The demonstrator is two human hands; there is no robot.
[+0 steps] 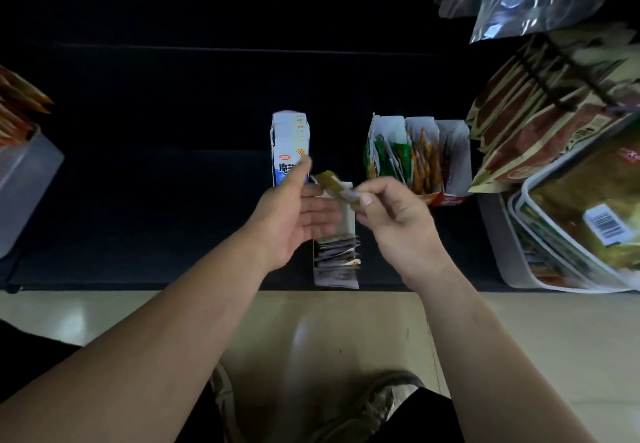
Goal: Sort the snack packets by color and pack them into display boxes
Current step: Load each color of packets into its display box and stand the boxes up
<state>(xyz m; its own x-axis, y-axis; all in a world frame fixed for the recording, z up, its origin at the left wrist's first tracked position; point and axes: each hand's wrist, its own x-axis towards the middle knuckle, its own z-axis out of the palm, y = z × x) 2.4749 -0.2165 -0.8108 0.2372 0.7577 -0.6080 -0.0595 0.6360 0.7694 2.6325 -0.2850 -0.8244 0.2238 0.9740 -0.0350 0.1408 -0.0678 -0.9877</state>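
Right hand [398, 221] is up over the white box [336, 269], and its fingers [365, 199] are clamped on one end of a small olive packet [336, 186], thumb against forefinger. The packet sticks out level above the far end of that box. The left hand [294, 214] hangs just left of the box, palm turned towards the packet, fingers [322, 215] apart and straight, gripping nothing. The forefinger tip sits close to the packet's free end, but it is too blurred to tell whether they touch. The white box lies at the front edge of the black bench [156, 200], with a row of grey packets [337, 255] standing on edge inside it. Just behind it, slightly left, stands a blue-and-white box [289, 137] packed with pale packets. To the right of the white box sits a divided box [453, 158], with green packets [401, 158] in the left part and orange packets [424, 162] in the middle. Further right of the white box, a tray [512, 259] carries large bags, one with a barcode label. Far left of the white box there is a clear bin [24, 183] with orange packets poking out. In front of the bench is a pale floor [346, 321], with a shoe [381, 397] showing.
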